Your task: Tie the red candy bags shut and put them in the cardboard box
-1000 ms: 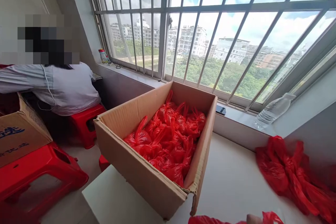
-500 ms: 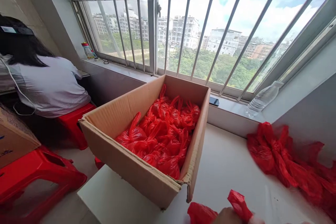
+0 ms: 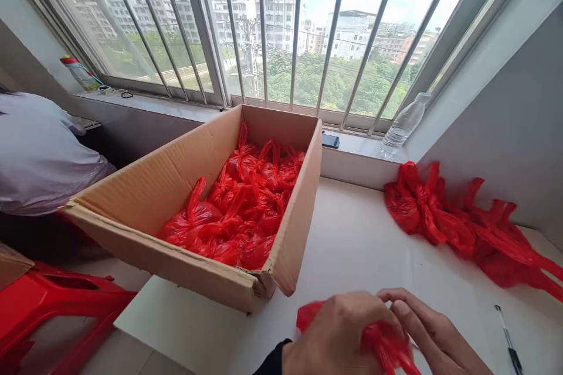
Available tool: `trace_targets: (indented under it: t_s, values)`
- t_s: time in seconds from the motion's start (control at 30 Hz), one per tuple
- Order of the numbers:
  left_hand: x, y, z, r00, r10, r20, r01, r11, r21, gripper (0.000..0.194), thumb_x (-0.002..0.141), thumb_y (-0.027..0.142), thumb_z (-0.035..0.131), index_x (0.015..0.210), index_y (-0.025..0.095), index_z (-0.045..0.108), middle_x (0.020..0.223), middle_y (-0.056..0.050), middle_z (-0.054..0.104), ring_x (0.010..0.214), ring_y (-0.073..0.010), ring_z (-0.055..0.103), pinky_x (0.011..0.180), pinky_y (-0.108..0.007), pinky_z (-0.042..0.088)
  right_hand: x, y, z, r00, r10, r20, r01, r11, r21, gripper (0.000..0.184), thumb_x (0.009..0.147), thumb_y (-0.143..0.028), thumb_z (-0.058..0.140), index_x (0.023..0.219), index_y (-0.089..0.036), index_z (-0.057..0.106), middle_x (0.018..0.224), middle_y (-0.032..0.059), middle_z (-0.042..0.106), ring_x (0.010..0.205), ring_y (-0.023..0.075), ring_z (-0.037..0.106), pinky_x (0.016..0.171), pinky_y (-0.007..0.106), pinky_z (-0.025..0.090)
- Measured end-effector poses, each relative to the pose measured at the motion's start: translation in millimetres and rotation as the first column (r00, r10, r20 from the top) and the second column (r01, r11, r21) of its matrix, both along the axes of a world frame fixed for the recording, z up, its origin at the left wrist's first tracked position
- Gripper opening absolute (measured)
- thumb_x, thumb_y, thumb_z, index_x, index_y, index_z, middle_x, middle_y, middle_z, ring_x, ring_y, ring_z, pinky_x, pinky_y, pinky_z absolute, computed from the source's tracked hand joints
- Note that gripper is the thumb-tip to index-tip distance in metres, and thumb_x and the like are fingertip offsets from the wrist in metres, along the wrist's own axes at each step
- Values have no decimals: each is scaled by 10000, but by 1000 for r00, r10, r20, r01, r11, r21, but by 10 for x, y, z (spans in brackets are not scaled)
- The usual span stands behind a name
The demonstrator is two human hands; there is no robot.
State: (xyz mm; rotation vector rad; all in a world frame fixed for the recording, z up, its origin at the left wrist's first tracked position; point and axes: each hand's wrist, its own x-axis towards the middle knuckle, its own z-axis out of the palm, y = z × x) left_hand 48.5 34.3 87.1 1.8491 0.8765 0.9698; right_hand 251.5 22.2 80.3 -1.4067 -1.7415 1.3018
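Both my hands work on one small red plastic bag (image 3: pixel 382 347) at the near edge of the white table (image 3: pixel 352 240). My left hand (image 3: pixel 338 337) is closed over the bag's top, and my right hand (image 3: pixel 433 331) pinches it from the right side with fingers curled. Just left of them stands an open cardboard box (image 3: pixel 145 187) holding several tied red bags (image 3: pixel 240 199). A loose heap of red bags (image 3: pixel 457 222) lies at the table's far right, against the wall.
A black pen (image 3: pixel 508 343) lies at the right near edge. On the window sill are a phone (image 3: pixel 330 140) and a water bottle (image 3: pixel 402 126). Another person in a white shirt (image 3: pixel 39 152) sits at left, near a red plastic stool (image 3: pixel 57 304).
The view has tilted down and swung right. My hands have come up into view at the bottom, both now closed on the red bag. The box has not moved on the table.
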Motion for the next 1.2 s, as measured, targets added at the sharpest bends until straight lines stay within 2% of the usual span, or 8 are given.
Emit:
trace_targets:
  t_s: [0.1,0.27,0.53,0.7,0.8,0.93,1.07,1.2]
  values:
    - [15,6,-76,982,154,-108,-131,972,195,429,771,-46,528,1036,227,727,935,-21,743,759,-147,704,665,-219,534,-11,29,52,994,49,-96,-58,993,-99,415,1059,-522,421,1332,-264,596,877,13,682,883,202,656,835,302,556]
    - [59,96,-340,993,117,15,-116,940,322,385,953,-9,481,1182,222,688,1103,-79,707,951,-158,702,776,-258,569,-1,142,76,962,101,-254,-143,978,-155,367,1051,-500,473,1244,-237,643,910,11,665,821,174,594,772,308,509]
    - [-45,-17,-429,969,133,-208,-48,928,370,616,1018,85,502,1581,312,399,1549,-116,503,1403,-263,489,1102,-462,502,104,55,104,995,-82,-56,84,996,41,187,1050,-404,475,1066,-256,589,1160,48,653,1053,210,619,755,315,496]
    - [-333,-264,-774,899,298,-322,-206,934,291,584,1047,126,445,1585,343,380,1596,-54,472,1474,-258,417,1200,-523,404,456,-112,-197,965,-231,120,237,971,-35,264,1050,-480,465,952,-254,560,899,9,630,838,190,579,590,313,379]
    - [-430,-357,-837,865,342,-366,-283,937,207,547,1059,166,430,1570,358,402,1574,-32,499,1477,-245,420,1188,-508,434,586,-205,-396,942,-313,119,326,940,-102,284,1045,-514,466,991,-254,566,959,20,655,931,208,614,779,360,491]
    - [-249,-334,-770,882,214,-420,-68,939,337,564,1053,200,430,1607,263,343,1641,-69,419,1550,-289,306,1222,-540,389,360,-299,-491,910,-412,40,410,910,64,297,1069,-424,420,1337,-313,486,1376,52,593,1275,231,561,1100,451,477]
    - [-11,-279,-961,792,192,-580,85,905,416,674,1018,137,445,1647,228,222,1647,-73,417,1552,-284,319,1205,-538,420,-57,-367,-678,957,-230,179,166,935,313,467,1073,-315,390,1536,-370,360,1617,16,413,1520,239,338,1263,490,349]
    - [50,-297,-1330,731,258,-632,64,896,439,752,976,78,426,1660,184,132,1637,-120,419,1514,-300,391,1156,-556,475,-255,-387,-1075,901,-198,387,57,937,346,552,1078,-296,364,1623,-317,276,1681,59,334,1546,285,315,1246,536,383]
